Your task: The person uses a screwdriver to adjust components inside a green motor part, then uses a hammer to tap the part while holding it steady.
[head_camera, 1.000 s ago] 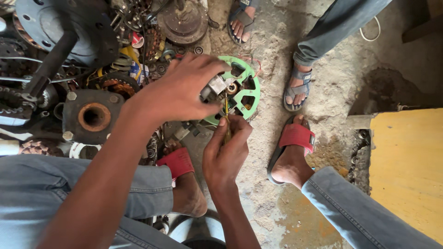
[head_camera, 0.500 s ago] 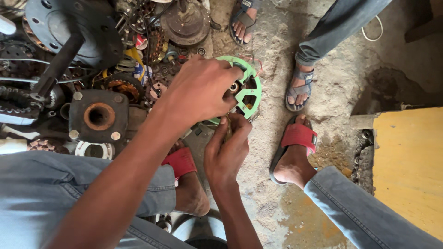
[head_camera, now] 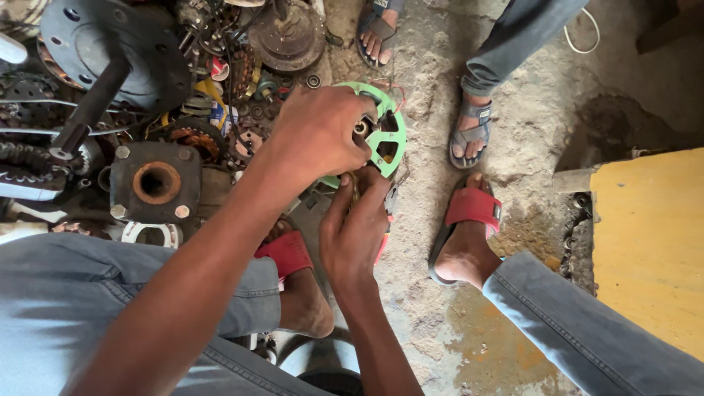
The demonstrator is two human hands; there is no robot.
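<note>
Left hand (head_camera: 319,136) clamped over the green spoked wheel (head_camera: 385,128), pinning it w/ its hub up so it can't spin. Right hand (head_camera: 356,227) just below, fingers pinched on sth thin at the rim, can't tell what. Wheel sits low over the concrete floor (head_camera: 433,88), between red sandals (head_camera: 473,209). Metal parts pile (head_camera: 158,183) crowds the left; sandalled foot (head_camera: 469,132) right; tight room.

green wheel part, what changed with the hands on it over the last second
The left hand slid further over the green wheel part, so it now hides the centre hub that showed a second ago. The right hand closed up under it; the thin yellowish tool it held is now almost covered. Both hands kept their hold. The feet in red sandals and the pile of metal parts stayed put.
</note>
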